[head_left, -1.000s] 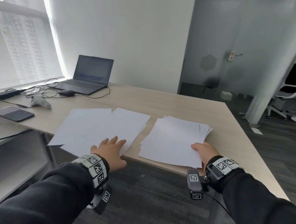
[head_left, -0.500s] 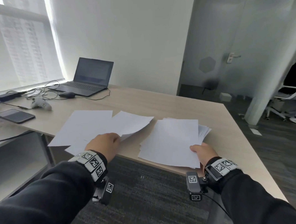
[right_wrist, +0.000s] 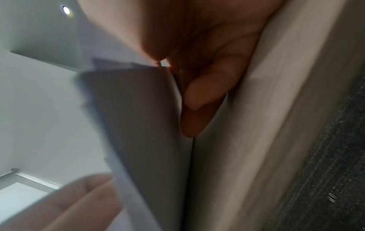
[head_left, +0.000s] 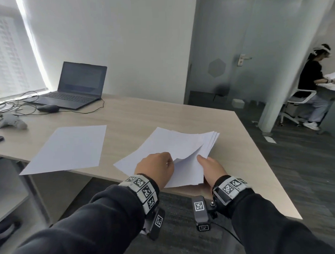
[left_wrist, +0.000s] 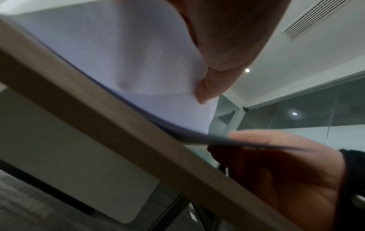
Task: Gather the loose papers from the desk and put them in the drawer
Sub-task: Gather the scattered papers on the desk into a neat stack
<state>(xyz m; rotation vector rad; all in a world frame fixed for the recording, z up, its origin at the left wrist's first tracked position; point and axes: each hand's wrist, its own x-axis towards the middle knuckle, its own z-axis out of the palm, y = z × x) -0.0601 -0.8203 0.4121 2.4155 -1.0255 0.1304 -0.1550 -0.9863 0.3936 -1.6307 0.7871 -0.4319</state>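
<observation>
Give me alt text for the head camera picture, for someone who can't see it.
At a desk's near edge, the left hand lays white sheets onto a paper stack that the right hand grips. More paper lies to the left, a laptop behind.

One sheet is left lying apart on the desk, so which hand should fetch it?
Left hand: the sheet lies on its side, while the right hand grips the stack.

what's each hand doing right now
Left hand: pinching a loose sheet over the paper stack.
Right hand: gripping the near edge of that stack.
</observation>
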